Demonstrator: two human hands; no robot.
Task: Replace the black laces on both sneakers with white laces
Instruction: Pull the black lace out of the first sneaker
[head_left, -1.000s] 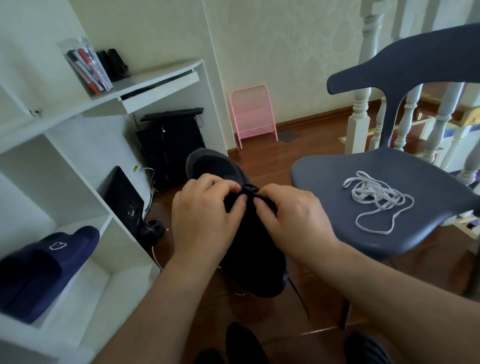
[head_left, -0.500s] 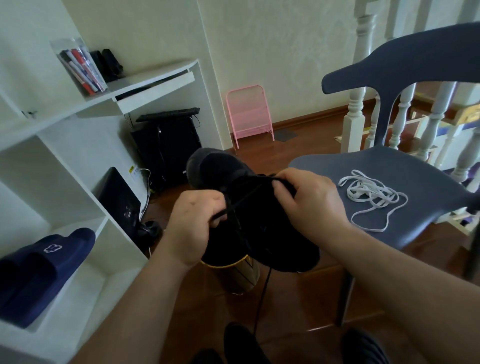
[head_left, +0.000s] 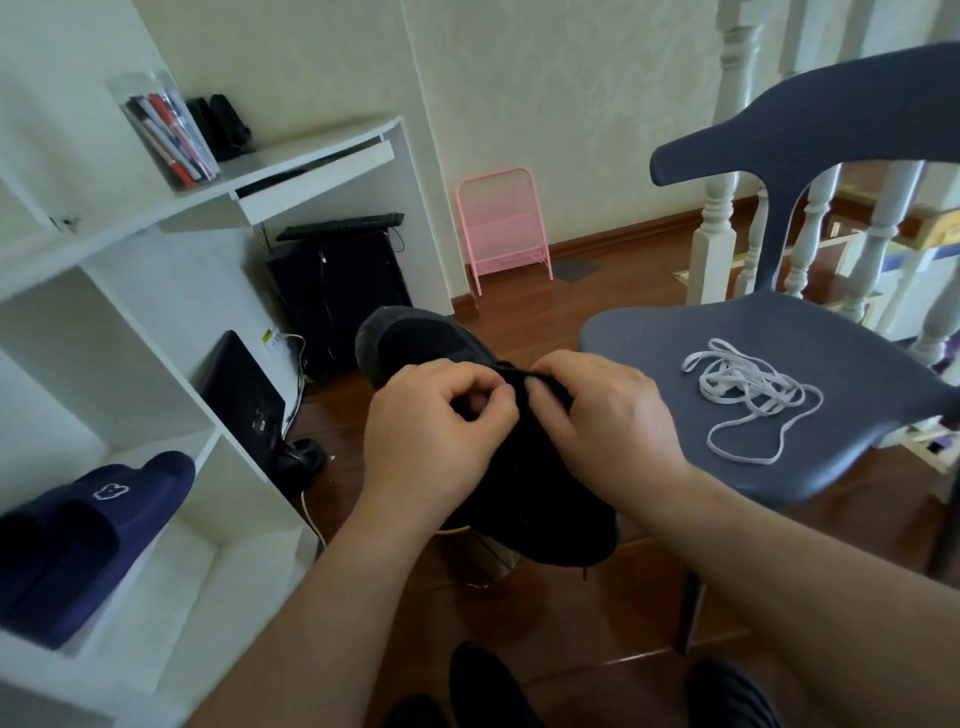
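Observation:
A black sneaker is held up in front of me, toe pointing away. My left hand pinches its black lace near the top eyelets with curled fingers. My right hand grips the same lace area from the other side, fingertips almost touching the left ones. The lace is dark against the shoe and hard to trace. A loose tangle of white laces lies on the seat of the grey-blue chair to my right. The second sneaker is not clearly in view.
White shelving stands on the left with navy slippers in a lower compartment. A yellow-rimmed container sits on the wooden floor below the shoe. A pink rack, black computer tower and white banister stand behind.
My left hand, which had pulled a lace strand down and left, has come back up to the eyelets beside my right hand. The sneaker tilted back to toe-away.

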